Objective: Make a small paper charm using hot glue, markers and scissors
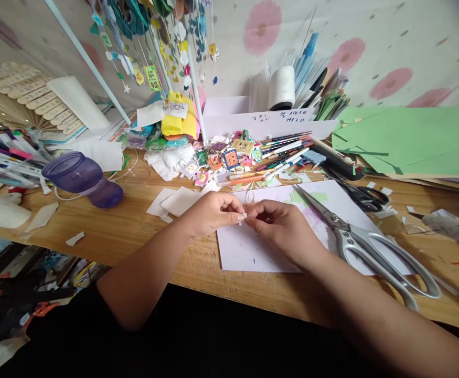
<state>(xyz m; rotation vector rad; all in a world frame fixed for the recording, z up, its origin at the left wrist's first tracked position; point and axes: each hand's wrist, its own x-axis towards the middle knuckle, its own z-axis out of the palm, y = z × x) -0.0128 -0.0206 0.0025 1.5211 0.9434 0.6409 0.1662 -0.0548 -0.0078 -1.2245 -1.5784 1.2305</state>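
Observation:
My left hand [211, 212] and my right hand [280, 226] meet over a white sheet of paper [253, 252] on the wooden table [127, 231]. Both pinch a tiny white scrap [244, 216] between thumbs and fingertips. Large silver scissors [366, 247] lie shut on the sheet just right of my right hand. A pile of small coloured paper squares [221, 157] sits beyond my hands.
A purple plastic cup [82, 178] lies on its side at the left. Pens and pencils [284, 152] lie behind the sheet, next to black scissors [363, 194]. Green paper sheets [414, 136] are stacked at the right. A white box [253, 123] stands at the back.

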